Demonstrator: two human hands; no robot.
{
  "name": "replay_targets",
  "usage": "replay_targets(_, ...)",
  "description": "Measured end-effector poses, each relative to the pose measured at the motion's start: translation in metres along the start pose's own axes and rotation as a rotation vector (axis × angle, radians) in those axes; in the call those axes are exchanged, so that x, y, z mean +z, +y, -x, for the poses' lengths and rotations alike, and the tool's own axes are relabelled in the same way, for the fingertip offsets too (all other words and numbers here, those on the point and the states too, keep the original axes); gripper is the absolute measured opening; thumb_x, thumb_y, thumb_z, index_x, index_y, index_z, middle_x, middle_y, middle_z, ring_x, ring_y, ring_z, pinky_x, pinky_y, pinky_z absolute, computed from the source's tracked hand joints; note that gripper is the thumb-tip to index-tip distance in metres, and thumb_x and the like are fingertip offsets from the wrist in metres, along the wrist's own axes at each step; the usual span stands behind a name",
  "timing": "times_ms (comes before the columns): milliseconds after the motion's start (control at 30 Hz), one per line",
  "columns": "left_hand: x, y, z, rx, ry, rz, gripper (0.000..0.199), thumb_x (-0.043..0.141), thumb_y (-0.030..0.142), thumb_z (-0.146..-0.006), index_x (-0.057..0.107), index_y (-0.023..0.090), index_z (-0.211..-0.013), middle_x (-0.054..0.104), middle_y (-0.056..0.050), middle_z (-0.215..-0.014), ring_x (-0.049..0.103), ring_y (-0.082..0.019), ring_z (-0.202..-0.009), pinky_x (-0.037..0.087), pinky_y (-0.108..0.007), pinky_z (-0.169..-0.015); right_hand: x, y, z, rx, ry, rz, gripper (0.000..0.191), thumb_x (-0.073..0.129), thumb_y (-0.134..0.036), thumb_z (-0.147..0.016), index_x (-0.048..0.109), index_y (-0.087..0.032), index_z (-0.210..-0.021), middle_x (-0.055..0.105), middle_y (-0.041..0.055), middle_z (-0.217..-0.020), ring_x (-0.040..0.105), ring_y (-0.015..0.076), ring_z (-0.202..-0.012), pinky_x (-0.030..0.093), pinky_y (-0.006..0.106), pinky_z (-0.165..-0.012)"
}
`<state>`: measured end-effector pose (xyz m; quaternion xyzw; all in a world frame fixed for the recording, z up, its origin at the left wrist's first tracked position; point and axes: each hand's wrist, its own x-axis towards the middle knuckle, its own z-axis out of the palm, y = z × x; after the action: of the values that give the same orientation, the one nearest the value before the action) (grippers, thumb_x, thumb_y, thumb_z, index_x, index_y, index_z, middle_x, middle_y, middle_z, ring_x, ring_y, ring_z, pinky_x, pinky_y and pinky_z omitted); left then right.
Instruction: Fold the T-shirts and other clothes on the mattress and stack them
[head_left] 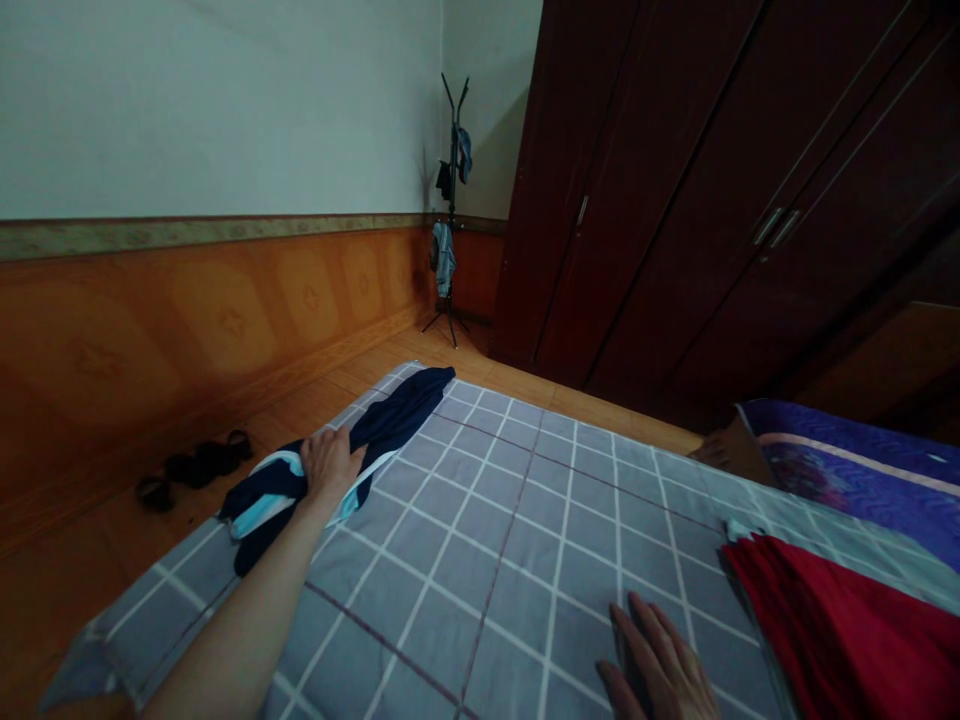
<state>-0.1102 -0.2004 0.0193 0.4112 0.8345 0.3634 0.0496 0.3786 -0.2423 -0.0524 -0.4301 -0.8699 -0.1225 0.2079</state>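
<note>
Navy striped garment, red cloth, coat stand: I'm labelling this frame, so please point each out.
navy striped garment (pixel 401 415), head view, dark upper fold.
red cloth (pixel 847 630), head view, middle of fabric.
coat stand (pixel 451 200), head view, pole.

Right hand (pixel 664 665): wrist cut off by bottom edge.
Red cloth (pixel 847 630): runs past right and bottom edges.
Navy garment (pixel 337 465): middle hidden under left hand (pixel 328 465).
Coat stand (pixel 450 215): hung items too small to identify.

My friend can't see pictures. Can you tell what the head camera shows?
The left hand grips a navy and light-blue garment near the edge of a grey checked bedsheet, while the right hand rests flat on the sheet beside a red cloth.
</note>
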Motion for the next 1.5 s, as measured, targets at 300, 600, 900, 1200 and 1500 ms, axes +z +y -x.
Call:
replay_targets(300,0.008,0.133,0.099,0.048,-0.613,1.007,0.058,0.060,0.048,-0.079,0.049,0.017,-0.127,0.061,-0.011,-0.120,0.058,-0.025,-0.108,0.045,-0.037,-0.092,-0.017,-0.018,-0.007,0.216,-0.117,-0.373,0.045,0.053,-0.045,-0.085,0.058,-0.021,-0.123,0.052,0.0119,-0.133,0.046,0.0309,-0.124,0.045,0.049,-0.096)
replay_targets(600,0.053,0.148,0.130,0.554,-0.784,0.413,0.063,0.057,0.019,-0.076,0.040,0.018,-0.137,0.050,-0.013,-0.131,0.051,-0.024,-0.115,0.039,-0.041,-0.100,-0.028,-0.030,-0.007,0.737,-0.071,-0.841,0.069,0.067,-0.053,-0.069,0.054,-0.015,-0.126,0.055,0.0174,-0.129,0.050,0.0333,-0.119,0.040,0.047,-0.101)
replay_targets(900,0.054,0.157,0.170,0.687,-1.015,0.397,0.031,0.066,0.034,-0.076,0.063,0.019,-0.103,0.062,-0.004,-0.099,0.056,-0.020,-0.092,0.043,-0.030,-0.082,-0.047,-0.031,-0.032,1.135,0.110,-1.407,0.067,0.077,-0.042,-0.061,0.058,-0.019,-0.120,0.066,0.0108,-0.113,0.059,0.0305,-0.109,0.046,0.044,-0.093)
replay_targets(1200,0.047,0.153,0.119,0.067,-0.466,1.000,0.035,0.057,0.047,-0.082,0.052,0.017,-0.066,0.044,0.004,-0.059,0.041,-0.010,-0.057,0.034,-0.020,-0.054,-0.064,0.005,-0.026,1.406,0.236,-1.551,0.044,0.077,-0.035,-0.058,0.067,-0.019,-0.098,0.073,0.0051,-0.078,0.069,0.0263,-0.066,0.056,0.038,-0.060)
replay_targets(1500,0.037,0.158,0.110,0.218,-0.549,0.729,0.032,0.057,0.044,-0.080,0.058,0.017,-0.062,0.058,0.000,-0.067,0.053,-0.014,-0.066,0.040,-0.022,-0.060,-0.057,-0.002,-0.025,1.334,0.161,-1.399,0.069,0.069,-0.042,-0.069,0.043,-0.022,-0.130,0.069,0.0079,-0.104,0.065,0.0299,-0.095,0.052,0.044,-0.083)
